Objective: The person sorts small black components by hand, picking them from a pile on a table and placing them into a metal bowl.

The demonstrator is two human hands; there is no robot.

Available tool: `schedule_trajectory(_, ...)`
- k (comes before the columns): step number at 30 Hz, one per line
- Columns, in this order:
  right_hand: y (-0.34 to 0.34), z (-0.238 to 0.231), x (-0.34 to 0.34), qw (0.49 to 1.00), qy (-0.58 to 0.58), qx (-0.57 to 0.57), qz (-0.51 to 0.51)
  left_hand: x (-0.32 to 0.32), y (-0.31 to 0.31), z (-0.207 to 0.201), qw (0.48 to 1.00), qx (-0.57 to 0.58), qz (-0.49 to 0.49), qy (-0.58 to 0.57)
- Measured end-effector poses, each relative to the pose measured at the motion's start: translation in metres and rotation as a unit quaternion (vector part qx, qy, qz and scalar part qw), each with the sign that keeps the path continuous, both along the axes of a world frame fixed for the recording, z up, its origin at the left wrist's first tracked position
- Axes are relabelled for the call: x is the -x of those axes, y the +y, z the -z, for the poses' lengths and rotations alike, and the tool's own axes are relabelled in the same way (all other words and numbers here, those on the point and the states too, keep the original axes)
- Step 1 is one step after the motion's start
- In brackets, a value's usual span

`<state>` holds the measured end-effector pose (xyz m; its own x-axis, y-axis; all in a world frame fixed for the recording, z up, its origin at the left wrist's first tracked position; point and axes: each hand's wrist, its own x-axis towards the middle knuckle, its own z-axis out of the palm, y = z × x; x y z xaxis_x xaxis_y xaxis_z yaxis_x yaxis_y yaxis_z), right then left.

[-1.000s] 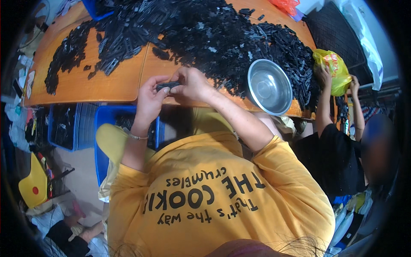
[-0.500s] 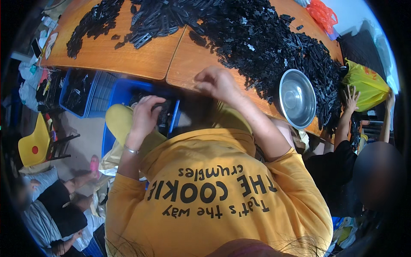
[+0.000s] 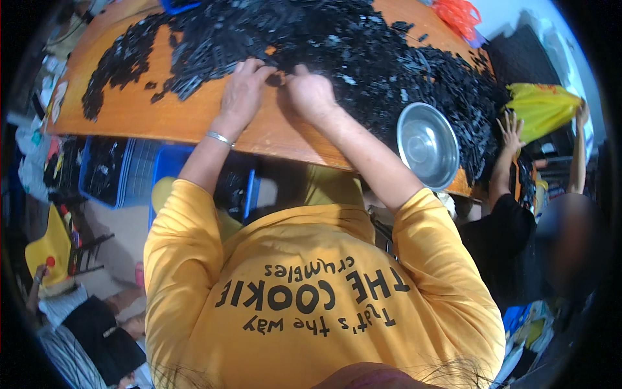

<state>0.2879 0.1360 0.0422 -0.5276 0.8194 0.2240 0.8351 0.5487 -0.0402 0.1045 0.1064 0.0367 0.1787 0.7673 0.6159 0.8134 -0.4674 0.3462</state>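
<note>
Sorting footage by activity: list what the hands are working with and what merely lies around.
In use: left hand and right hand, both on the heap of small black plastic parts covering the orange wooden table.

Lying about: round steel bowl, blue plastic crate, yellow plastic bag.

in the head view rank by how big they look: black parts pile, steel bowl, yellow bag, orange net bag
1. black parts pile, spread over most of the table
2. steel bowl and yellow bag: look about alike, and the fisheye rim distorts the bag, so no ranking
3. orange net bag, partly cut off at the top edge
</note>
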Motion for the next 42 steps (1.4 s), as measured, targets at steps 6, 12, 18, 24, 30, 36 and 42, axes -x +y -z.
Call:
schedule_trajectory(6,-0.011,-0.007,-0.008,0.996,0.04,-0.01,-0.075,0.003,0.014,0.007,0.997,0.043,0.025,0.057)
schedule_trajectory(12,-0.024,-0.003,-0.011,0.982,0.159,-0.017,-0.104,0.009,-0.006,0.021,0.983,0.142,-0.022,-0.111)
schedule_trajectory(18,-0.035,0.005,-0.008,0.955,0.293,0.006,-0.048,0.0,-0.026,0.026,0.794,0.236,0.09,-0.553)
schedule_trajectory(24,-0.053,-0.021,-0.004,0.904,0.422,0.039,-0.049,0.001,-0.046,0.019,0.702,0.333,0.114,-0.62)
schedule_trajectory(30,-0.059,-0.031,-0.002,0.88,0.472,0.016,-0.059,-0.001,-0.065,-0.006,0.648,0.343,0.131,-0.667)
schedule_trajectory(36,-0.07,-0.046,-0.01,0.838,0.539,0.062,-0.052,-0.014,-0.063,-0.025,0.618,0.326,0.183,-0.692)
schedule_trajectory(42,-0.075,-0.046,-0.001,0.817,0.563,0.095,-0.078,-0.012,-0.07,-0.033,0.623,0.319,0.178,-0.691)
